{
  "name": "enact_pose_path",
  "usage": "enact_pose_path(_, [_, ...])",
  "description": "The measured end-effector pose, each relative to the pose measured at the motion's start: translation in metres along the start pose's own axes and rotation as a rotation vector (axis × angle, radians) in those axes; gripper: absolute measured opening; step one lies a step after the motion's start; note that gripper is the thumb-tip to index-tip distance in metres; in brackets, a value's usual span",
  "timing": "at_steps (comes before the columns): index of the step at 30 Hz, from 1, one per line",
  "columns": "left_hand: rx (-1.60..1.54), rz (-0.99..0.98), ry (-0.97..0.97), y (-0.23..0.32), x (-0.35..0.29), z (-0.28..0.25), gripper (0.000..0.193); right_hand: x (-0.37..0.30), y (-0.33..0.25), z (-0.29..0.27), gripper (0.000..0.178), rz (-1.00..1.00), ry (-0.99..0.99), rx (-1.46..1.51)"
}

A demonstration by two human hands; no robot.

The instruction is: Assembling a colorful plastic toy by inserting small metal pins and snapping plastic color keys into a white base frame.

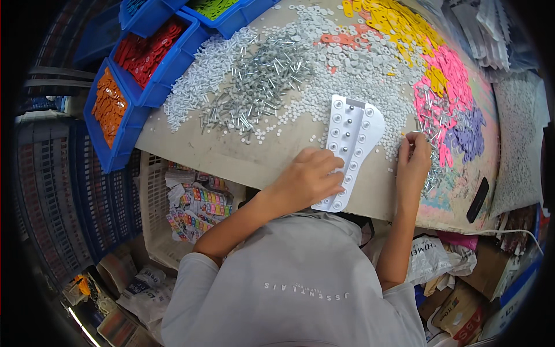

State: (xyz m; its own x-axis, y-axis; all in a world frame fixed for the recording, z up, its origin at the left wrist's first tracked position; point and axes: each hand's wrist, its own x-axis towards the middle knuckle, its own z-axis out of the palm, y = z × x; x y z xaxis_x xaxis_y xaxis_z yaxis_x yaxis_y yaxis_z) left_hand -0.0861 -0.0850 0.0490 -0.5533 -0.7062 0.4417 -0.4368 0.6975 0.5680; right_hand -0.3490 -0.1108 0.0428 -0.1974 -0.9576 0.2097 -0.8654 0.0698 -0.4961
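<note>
A white plastic board (373, 122) with one rounded side lies near the table's front edge. Round white pieces are set along both its sides, and several silver pin heads stand in its middle channel. My left hand (312, 178) is over the board's lower left part, fingers bent and closed together; whatever they grip is hidden. To the board's right, my right hand (415, 157) has thumb and fingertips pinched together, at the edge of a pile of silver metal pins (432, 118). What sits in that pinch is too small to make out.
Small white discs (370, 75) and a heap of metal pins (248, 87) spread beyond the board. Yellow (393, 23), pink (454, 72) and purple tabs (467, 139) lie right. Blue bins (139, 110) stand left. A black phone-like object (478, 200) lies at the right edge.
</note>
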Motion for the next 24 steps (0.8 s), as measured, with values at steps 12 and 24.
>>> enact_pose_path(12, [0.523, -0.455, 0.196, -0.085, -0.020, -0.056, 0.011, -0.020, -0.030, -0.014, 0.011, 0.003, -0.026, 0.237])
enact_pose_path(24, [0.010, -0.396, 0.238, -0.026, -0.014, -0.052, 0.019, -0.081, -0.071, -0.003, 0.017, -0.122, -0.368, 0.593])
